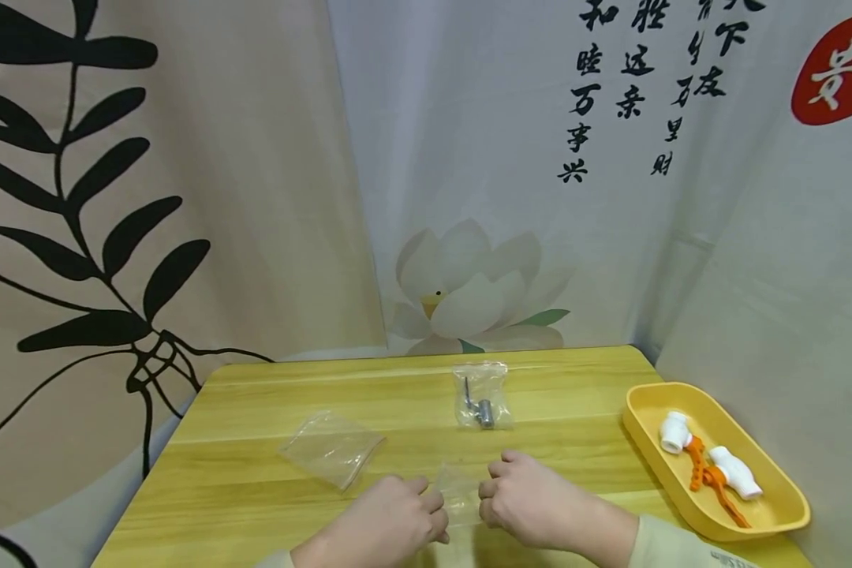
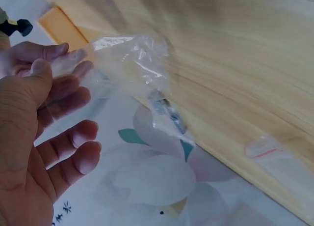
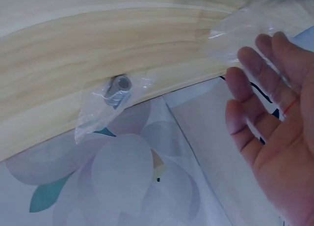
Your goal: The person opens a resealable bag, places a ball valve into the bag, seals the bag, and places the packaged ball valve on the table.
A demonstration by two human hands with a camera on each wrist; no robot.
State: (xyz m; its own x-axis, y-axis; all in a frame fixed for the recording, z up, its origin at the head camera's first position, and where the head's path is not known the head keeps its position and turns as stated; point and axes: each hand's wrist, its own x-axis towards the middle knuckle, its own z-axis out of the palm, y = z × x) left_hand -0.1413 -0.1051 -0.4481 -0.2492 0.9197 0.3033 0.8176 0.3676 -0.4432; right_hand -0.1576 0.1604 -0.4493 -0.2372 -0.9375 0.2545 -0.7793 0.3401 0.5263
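Note:
A clear plastic bag [image 1: 457, 493] is stretched between my two hands above the table's near part. My left hand [image 1: 390, 521] pinches its left side between thumb and index finger, the other fingers loosely bent in the left wrist view. At the bag's right side, my right hand [image 1: 532, 501] pinches the film [image 3: 245, 32] with thumb and forefinger. I see nothing inside this bag. Beyond the hands lies another clear bag [image 1: 484, 394] with a grey metal cylinder [image 1: 486, 413] and a thin dark rod inside. A flat clear zip bag [image 1: 334, 448] rests to the left.
On the table's right side stands a yellow tray [image 1: 774, 465] with two white pipe-like fittings [image 1: 734, 472] that have orange handles. A wood-grain table [image 1: 255, 489] lies under everything. Printed cloth curtains [image 1: 483, 158] hang along its back and right edges.

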